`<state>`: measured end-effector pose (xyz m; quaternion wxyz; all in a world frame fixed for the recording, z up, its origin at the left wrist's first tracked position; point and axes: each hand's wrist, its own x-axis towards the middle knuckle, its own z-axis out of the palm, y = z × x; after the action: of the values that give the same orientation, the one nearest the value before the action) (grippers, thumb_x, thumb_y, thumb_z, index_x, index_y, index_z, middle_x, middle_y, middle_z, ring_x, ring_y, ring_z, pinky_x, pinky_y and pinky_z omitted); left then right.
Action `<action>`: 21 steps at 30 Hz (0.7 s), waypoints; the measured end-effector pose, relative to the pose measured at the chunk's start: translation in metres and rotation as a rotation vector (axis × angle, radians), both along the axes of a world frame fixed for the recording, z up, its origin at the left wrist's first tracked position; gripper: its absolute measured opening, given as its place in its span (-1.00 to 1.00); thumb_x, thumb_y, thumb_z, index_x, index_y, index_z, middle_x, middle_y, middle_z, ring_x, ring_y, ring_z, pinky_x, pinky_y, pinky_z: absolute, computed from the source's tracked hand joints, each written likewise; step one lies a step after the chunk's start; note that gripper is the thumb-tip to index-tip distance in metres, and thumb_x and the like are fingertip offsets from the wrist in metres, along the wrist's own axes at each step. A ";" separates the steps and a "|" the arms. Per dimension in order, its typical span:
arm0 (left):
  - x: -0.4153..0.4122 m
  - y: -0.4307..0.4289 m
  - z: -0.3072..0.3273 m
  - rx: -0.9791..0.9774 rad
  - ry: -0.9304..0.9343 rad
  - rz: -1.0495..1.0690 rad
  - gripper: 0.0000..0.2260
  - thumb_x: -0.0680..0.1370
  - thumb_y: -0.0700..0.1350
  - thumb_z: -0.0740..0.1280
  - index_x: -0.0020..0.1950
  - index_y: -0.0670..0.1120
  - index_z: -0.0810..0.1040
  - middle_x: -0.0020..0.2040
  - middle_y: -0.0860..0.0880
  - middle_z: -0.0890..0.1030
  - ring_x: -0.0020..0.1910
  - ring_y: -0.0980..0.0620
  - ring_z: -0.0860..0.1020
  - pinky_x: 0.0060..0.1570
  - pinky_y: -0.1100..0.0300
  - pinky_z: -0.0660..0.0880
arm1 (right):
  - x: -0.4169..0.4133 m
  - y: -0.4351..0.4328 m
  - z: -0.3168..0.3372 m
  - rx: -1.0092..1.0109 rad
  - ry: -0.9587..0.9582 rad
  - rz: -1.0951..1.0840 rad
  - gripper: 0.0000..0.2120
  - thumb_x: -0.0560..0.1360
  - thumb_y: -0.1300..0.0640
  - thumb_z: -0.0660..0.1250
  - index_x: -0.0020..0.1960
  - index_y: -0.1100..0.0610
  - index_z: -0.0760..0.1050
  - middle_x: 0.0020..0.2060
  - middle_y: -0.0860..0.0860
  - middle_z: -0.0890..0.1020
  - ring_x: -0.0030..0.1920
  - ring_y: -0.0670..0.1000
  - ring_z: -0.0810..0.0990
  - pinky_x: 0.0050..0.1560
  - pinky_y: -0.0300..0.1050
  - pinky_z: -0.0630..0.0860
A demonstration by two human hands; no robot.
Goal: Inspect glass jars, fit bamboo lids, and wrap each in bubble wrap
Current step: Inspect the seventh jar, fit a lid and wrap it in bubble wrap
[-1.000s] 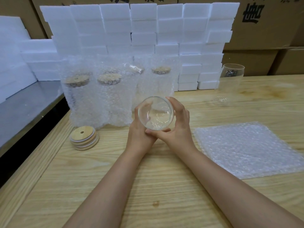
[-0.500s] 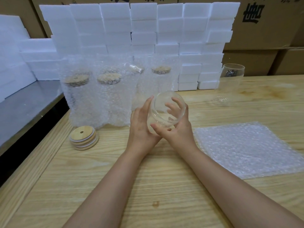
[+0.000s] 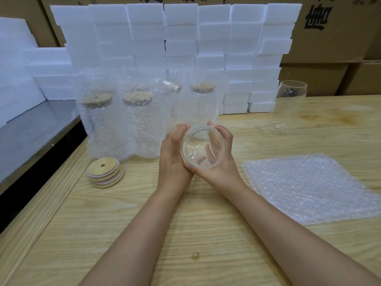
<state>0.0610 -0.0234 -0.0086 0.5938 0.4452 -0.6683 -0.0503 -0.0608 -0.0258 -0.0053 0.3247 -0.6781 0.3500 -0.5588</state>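
A clear glass jar (image 3: 203, 146) is held above the wooden table, tipped so its open mouth faces me. My left hand (image 3: 172, 157) cups its left side. My right hand (image 3: 221, 162) wraps the right side and underside, its fingers showing through the glass. A small stack of bamboo lids (image 3: 105, 172) lies to the left on the table. A flat pile of bubble wrap sheets (image 3: 309, 186) lies to the right. Several jars wrapped in bubble wrap (image 3: 132, 124), their lids on, stand behind my hands.
A second bare glass jar (image 3: 288, 104) stands at the back right. White foam blocks (image 3: 185, 38) are stacked in a wall behind the wrapped jars, with cardboard boxes (image 3: 334, 27) beyond. A dark metal surface (image 3: 31, 129) adjoins the table on the left.
The jar has been turned in my hands: tilted away half a second ago, its mouth now faces me again, and both hands have shifted slightly right.
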 end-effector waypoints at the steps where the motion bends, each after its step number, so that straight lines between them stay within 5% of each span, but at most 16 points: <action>1: 0.000 0.000 0.000 -0.006 -0.004 0.013 -0.34 0.37 -0.22 0.54 0.33 0.10 0.27 0.24 0.21 0.37 0.17 0.20 0.36 0.19 0.13 0.36 | 0.000 0.000 0.000 0.000 -0.007 0.004 -0.16 0.19 -0.06 0.56 0.29 -0.28 0.11 0.20 -0.54 0.35 0.25 -0.36 0.42 0.11 -0.48 0.38; 3: 0.000 -0.001 0.000 -0.015 -0.013 0.033 -0.36 0.38 -0.24 0.52 0.33 0.10 0.28 0.21 0.31 0.32 0.16 0.29 0.31 0.21 0.11 0.35 | 0.000 0.000 0.001 0.009 -0.023 0.008 -0.18 0.19 -0.04 0.55 0.27 -0.29 0.13 0.14 -0.56 0.37 0.19 -0.40 0.43 0.05 -0.48 0.42; 8: -0.001 0.000 0.000 0.011 -0.040 0.052 -0.29 0.37 -0.20 0.49 0.42 0.13 0.27 0.25 0.26 0.33 0.20 0.44 0.23 0.27 0.06 0.33 | -0.003 -0.003 0.001 0.034 -0.028 -0.020 -0.06 0.14 -0.10 0.51 0.40 0.05 0.16 0.04 -0.64 0.33 0.12 -0.46 0.44 0.07 -0.27 0.43; 13: -0.001 0.004 0.005 0.066 -0.114 0.072 -0.04 0.34 -0.17 0.56 0.48 0.31 0.02 0.25 0.20 0.37 0.17 0.17 0.34 0.24 -0.02 0.39 | -0.005 0.001 0.004 0.090 -0.077 -0.013 -0.22 0.20 -0.07 0.54 0.28 -0.29 0.18 0.24 -0.35 0.41 0.32 -0.28 0.39 0.01 -0.41 0.47; 18: -0.002 0.004 0.005 0.082 -0.104 0.042 -0.07 0.33 -0.08 0.57 0.48 0.31 0.04 0.19 0.42 0.33 0.11 0.24 0.35 0.20 -0.02 0.44 | -0.005 0.002 0.008 0.067 -0.081 -0.082 -0.23 0.20 -0.09 0.56 0.25 -0.39 0.21 0.19 -0.26 0.46 0.14 -0.34 0.47 -0.06 -0.47 0.43; 21: 0.000 0.002 0.004 0.141 -0.078 -0.015 0.01 0.34 -0.03 0.56 0.44 0.48 -0.10 0.32 0.19 0.46 0.18 0.10 0.49 0.13 0.15 0.48 | -0.004 0.004 0.011 0.041 -0.035 -0.158 -0.22 0.13 -0.23 0.51 0.23 -0.48 0.18 0.23 -0.14 0.46 0.28 -0.15 0.41 0.11 -0.33 0.42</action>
<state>0.0605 -0.0212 -0.0048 0.5343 0.4825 -0.6889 -0.0843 -0.0645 -0.0221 0.0061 0.2997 -0.6317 0.4079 -0.5872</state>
